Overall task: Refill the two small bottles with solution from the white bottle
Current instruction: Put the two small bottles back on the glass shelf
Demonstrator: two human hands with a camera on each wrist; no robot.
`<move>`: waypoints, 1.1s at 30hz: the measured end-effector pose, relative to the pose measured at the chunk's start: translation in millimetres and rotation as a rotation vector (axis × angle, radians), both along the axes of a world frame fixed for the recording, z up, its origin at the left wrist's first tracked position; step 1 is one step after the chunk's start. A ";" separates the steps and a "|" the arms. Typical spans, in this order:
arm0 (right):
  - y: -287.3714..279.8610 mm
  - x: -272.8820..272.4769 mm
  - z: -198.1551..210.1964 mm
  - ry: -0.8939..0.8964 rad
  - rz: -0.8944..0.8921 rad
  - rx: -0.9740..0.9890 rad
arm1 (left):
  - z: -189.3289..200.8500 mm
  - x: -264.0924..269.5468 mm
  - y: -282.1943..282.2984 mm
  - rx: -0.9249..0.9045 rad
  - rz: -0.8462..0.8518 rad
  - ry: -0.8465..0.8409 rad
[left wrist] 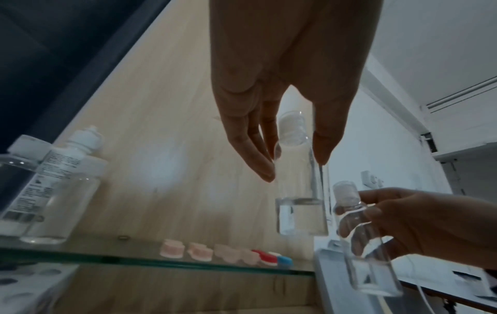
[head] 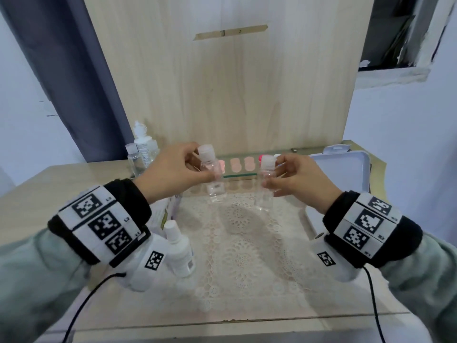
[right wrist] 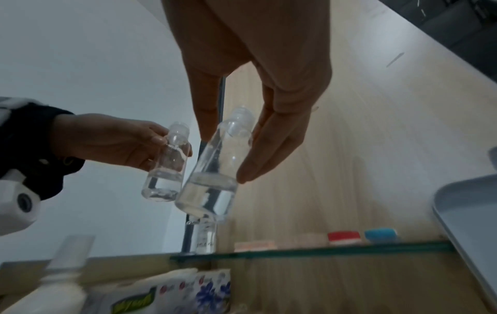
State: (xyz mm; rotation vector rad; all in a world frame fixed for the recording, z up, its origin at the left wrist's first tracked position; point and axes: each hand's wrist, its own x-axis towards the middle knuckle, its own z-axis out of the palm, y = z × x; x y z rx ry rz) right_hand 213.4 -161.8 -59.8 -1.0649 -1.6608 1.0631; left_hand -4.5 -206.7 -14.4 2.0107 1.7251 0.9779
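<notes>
Two small clear bottles with translucent caps hang above the lace mat [head: 237,233], each partly filled with clear liquid. My left hand [head: 178,169] pinches the upper part of the left small bottle [head: 214,179] [left wrist: 298,191] [right wrist: 165,170]. My right hand [head: 294,177] pinches the right small bottle [head: 264,186] [right wrist: 215,176] [left wrist: 368,250] near its shoulder. The white bottle [head: 179,251] stands capped on the table at the near left, just under my left wrist, touched by neither hand.
Clear bottles and a white dropper bottle [head: 142,152] stand at the back left. Pink lens cases [head: 236,164] line a glass shelf [head: 237,175] at the back. A white tray [head: 346,174] lies right. A printed carton [head: 164,211] sits left of the mat.
</notes>
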 end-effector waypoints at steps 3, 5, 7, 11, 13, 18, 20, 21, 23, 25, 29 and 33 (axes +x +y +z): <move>15.0 -4.4 13.9 -0.038 -0.022 0.027 | 6.5 -9.1 13.7 0.002 0.014 0.009; 27.4 -6.6 24.9 -0.070 -0.038 0.043 | 10.7 -14.9 21.6 0.001 0.019 0.012; 41.2 -7.2 35.7 -0.094 -0.068 0.066 | 13.9 -21.6 29.4 -0.011 0.033 -0.013; 69.4 -9.7 51.1 -0.129 -0.123 0.077 | 13.5 -33.8 43.3 -0.075 0.043 -0.063; 83.1 -11.6 55.4 -0.163 -0.150 0.077 | 10.6 -36.5 48.6 -0.088 0.042 -0.069; 122.7 -21.5 58.4 -0.216 -0.243 0.072 | 3.5 -42.4 63.8 -0.083 0.037 -0.035; 136.0 -28.5 57.2 -0.236 -0.269 0.071 | 0.8 -45.7 70.4 -0.077 0.038 -0.019; 141.3 -32.4 55.8 -0.251 -0.278 0.077 | -0.5 -46.7 73.0 -0.075 0.032 -0.021; 152.2 -40.3 52.2 -0.298 -0.293 0.096 | -3.3 -49.4 79.0 -0.077 0.029 -0.035; 162.0 -47.3 47.4 -0.360 -0.314 0.115 | -5.4 -52.1 83.9 -0.075 0.034 -0.028; 179.6 -54.7 34.9 -0.449 -0.356 0.133 | -9.2 -56.4 91.6 -0.081 0.031 -0.052; 189.0 -56.7 21.1 -0.495 -0.368 0.106 | -14.4 -59.9 96.7 -0.096 0.020 -0.086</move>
